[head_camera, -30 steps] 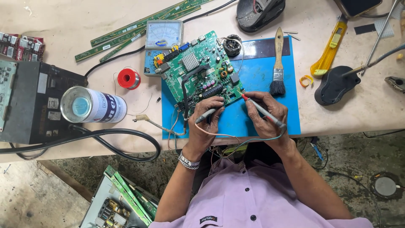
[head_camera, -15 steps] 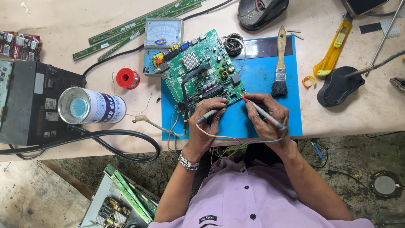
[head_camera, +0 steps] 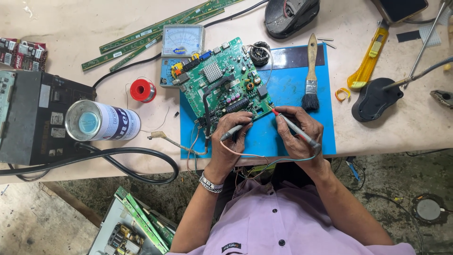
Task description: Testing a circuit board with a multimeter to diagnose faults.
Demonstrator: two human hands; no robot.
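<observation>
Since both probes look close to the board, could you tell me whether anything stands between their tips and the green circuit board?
Nothing visible does: the left hand and right hand hold their probes' tips at the green circuit board's near edge.

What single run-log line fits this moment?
left hand: black probe | right hand: red probe | both on: board | under: blue mat

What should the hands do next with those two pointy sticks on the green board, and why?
Probably look up at the meter while holding both probes steady. The left hand holds the grey probe at the edge of the green board, and the right hand presses the red probe tip to the same edge. Both tips seem in place, so moving them would likely spoil the reading.
</observation>
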